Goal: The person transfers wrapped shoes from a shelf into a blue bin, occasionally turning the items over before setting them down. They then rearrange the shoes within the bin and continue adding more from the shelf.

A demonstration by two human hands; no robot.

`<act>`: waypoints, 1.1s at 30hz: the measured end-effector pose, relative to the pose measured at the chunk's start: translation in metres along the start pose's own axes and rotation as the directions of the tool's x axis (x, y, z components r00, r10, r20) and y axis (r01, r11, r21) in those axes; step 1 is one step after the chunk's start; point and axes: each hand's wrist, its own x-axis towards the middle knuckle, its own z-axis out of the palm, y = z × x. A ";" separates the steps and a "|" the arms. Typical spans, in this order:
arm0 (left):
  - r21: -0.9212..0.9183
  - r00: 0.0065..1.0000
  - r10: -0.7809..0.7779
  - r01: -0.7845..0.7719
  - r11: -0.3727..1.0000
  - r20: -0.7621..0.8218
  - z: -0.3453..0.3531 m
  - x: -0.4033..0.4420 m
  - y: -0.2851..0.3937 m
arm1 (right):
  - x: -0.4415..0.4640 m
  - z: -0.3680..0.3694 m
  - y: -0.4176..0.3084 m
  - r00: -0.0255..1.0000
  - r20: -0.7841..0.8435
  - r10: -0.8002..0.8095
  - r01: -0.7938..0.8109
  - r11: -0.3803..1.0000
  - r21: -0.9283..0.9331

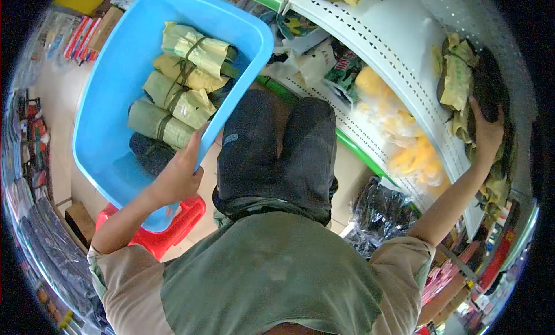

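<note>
Blue tub (pixel 104 115) at left with tied green bundles (pixel 193 49) inside, left hand (pixel 180 172) pinching its rim (pixel 215 127), right hand (pixel 488 131) at right, fingers spread beside leafy bundles (pixel 457 78) on white shelf (pixel 399 37).

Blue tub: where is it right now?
In the head view, the blue tub is at upper left, its rim held by the left hand, beside the person's knees.

The basin (pixel 95 127) was left of the legs (pixel 277 156), overlapping the stool (pixel 188 219) in view, with bundles (pixel 167 123) in a row inside. The upper shelf (pixel 381 28) was right, carrying more bundles (pixel 457 80); bagged goods (pixel 413 161) lay on the lower shelf (pixel 370 137).
</note>
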 end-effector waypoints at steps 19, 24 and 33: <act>0.081 0.973 -0.030 0.049 0.995 -0.229 0.002 -0.012 -0.006 | 0.002 0.015 0.022 0.993 -0.071 -0.099 0.101 0.994 0.030; 0.085 0.977 -0.115 0.132 0.988 -0.177 -0.014 -0.014 -0.002 | -0.028 -0.013 0.011 0.993 -0.106 0.042 0.005 0.912 0.410; 0.165 0.965 0.059 -0.017 0.986 -0.254 -0.045 -0.028 0.005 | -0.097 -0.091 -0.062 0.970 0.065 0.232 -0.186 0.551 0.813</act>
